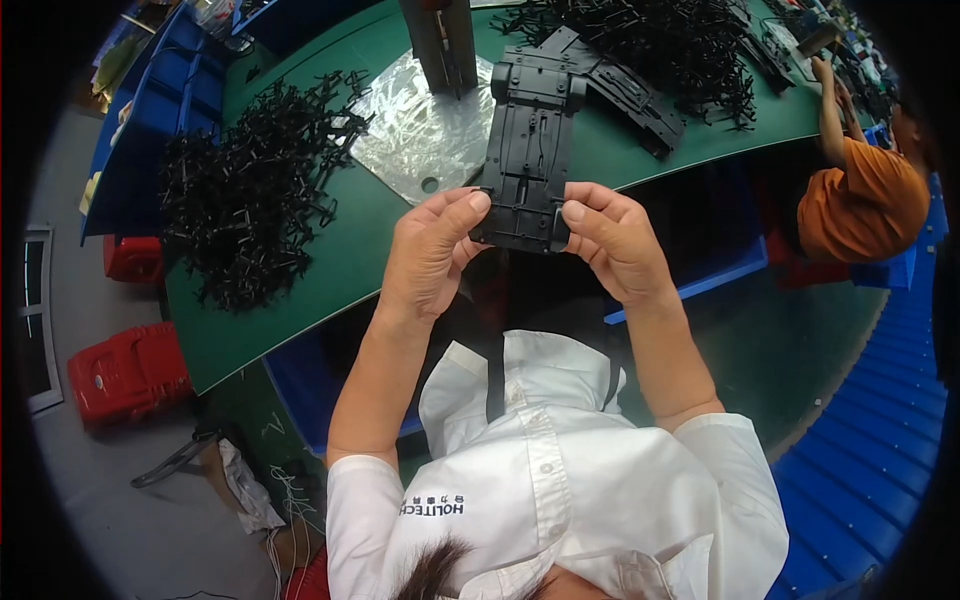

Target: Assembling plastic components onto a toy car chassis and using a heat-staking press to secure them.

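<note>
Between my two hands is a black moulded plastic chassis plate (528, 150), long and flat, with ribs, slots and wheel-arch-like bulges at its far end. My left hand (432, 245) pinches its near left corner, thumb on top. At the near right corner my right hand (618, 240) grips it the same way. The plate is held up over the table's near edge. A similar black plate (640, 105) lies just beyond it to the right. Behind the held plate is a shiny silver metal sheet (425, 135) with a round hole near its front corner.
A dark metal post (440, 50) stands over the sheet. Heaps of thin black plastic parts lie left (245, 190) and far right (650, 40) on the green table (345, 265). Red stools (130, 375) stand at left. A person in orange (865, 200) works at the right.
</note>
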Demonstrator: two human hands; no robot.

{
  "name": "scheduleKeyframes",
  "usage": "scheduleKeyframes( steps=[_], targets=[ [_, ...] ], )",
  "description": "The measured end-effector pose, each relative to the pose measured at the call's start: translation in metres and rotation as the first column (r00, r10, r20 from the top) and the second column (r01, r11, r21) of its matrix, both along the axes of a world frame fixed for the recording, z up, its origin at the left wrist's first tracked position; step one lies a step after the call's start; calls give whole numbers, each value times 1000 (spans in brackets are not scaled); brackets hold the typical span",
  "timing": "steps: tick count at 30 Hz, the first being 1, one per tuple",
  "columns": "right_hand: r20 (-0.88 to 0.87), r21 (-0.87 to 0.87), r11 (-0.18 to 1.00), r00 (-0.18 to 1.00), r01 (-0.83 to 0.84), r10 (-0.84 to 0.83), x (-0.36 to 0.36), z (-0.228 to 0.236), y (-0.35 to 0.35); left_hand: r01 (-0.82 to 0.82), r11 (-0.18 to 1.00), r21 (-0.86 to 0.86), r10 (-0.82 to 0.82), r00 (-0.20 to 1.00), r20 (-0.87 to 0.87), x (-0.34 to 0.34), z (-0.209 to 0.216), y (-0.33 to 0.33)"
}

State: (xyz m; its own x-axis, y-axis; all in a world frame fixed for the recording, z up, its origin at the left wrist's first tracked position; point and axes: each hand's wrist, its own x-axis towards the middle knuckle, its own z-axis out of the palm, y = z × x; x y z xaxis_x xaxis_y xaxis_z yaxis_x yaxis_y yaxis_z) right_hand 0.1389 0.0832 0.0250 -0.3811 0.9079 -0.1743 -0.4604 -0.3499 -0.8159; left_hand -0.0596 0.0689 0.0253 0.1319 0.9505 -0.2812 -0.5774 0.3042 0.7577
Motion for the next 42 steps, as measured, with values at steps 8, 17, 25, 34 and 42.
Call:
scheduleKeyframes(
  steps=[8, 17, 25, 34, 42],
  targets=[
    [-9, -59, 990, 992, 128, -128, -8, -1, 7, 45, 995, -92, -45, 999, 5, -1, 2, 10],
    [30, -62, 972, 974, 226, -224, -22, 0, 16, 19, 984, -176, -2, 995, 98, -4, -11, 33],
    [50, -51, 964, 965, 259, -257, -41, 1, 34, 41, 974, -222, -27, 998, 64, -17, -9, 57],
    [55, -7, 956, 955, 293, -292, -56, 1, 58, -8, 970, -245, 16, 999, 32, -26, -7, 81],
    [57, 3, 957, 955, 291, -291, -60, 2, 69, -43, 967, -251, 51, 998, 22, -27, -7, 94]
  ],
)
